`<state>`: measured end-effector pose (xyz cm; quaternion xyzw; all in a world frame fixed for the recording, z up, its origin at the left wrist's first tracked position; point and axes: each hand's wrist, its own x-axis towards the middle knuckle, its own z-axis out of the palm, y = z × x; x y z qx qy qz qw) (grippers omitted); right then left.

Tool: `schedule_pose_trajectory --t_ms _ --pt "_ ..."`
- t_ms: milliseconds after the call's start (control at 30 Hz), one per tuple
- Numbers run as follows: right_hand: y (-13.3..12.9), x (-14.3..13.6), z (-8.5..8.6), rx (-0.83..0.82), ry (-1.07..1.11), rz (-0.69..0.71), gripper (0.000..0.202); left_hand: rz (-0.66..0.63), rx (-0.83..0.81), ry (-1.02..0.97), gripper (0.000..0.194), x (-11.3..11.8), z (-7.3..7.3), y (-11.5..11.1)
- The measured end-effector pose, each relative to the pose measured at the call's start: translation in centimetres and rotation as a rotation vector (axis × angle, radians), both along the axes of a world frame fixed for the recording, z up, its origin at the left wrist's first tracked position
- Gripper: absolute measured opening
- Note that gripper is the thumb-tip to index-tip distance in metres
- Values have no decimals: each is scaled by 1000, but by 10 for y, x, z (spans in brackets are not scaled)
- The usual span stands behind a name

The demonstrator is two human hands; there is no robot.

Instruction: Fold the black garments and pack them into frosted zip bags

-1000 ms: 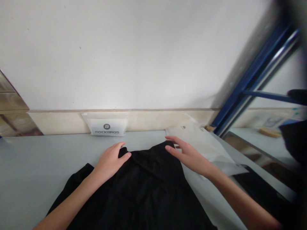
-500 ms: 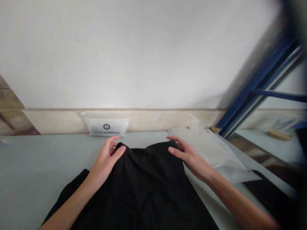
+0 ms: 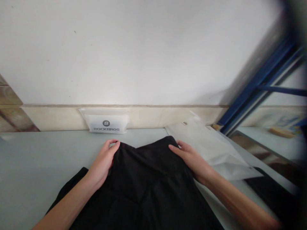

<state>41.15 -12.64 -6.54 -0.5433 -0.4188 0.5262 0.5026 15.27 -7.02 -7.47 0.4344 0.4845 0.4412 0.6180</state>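
Observation:
A black garment [image 3: 151,182] lies spread over the table with its upper edge raised and a few folds running down it. I cannot make out which kind of garment it is. My left hand [image 3: 103,163] pinches the left corner of that edge between thumb and fingers. At the right corner, my right hand [image 3: 193,159] is closed on the cloth, thumb on top and fingers partly hidden behind it. The edge dips slightly between the two hands.
A small white ROCKBROS pouch [image 3: 106,123] leans against the wall behind my left hand. A translucent plastic bag [image 3: 211,143] lies to the right, partly over a dark flat item [image 3: 268,191]. A blue frame [image 3: 254,92] rises at the right edge of the grey table [image 3: 31,169].
My left fingers have closed on the garment's left corner. The right corner has risen a little, and the upper edge is pulled straighter. The view has tilted slightly.

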Motion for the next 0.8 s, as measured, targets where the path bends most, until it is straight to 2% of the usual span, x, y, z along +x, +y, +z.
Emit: schedule_pose_trajectory --t_ms 100,200,367,500,567,667,733,800 --pt "0 0 -1 -63 30 43 25 -25 -23 -19 41 2 2 -1" --pt "0 2 1 -65 63 77 22 -49 19 -83 34 1 3 0" --pt "5 2 -6 27 78 -1 22 8 75 -120 33 -4 -4 4" --pt "6 4 -7 34 50 -10 26 -62 49 -60 30 -6 0 2" --pt "4 6 -1 2 45 45 28 -152 17 -2 28 -10 6 1" --pt "0 11 10 -54 27 238 30 -303 -23 116 24 -21 18 0" --pt "-2 14 13 -58 -59 355 24 -381 -38 202 22 -28 23 -1" --pt "-1 18 12 -50 -171 394 20 -425 -26 284 18 -34 25 0"
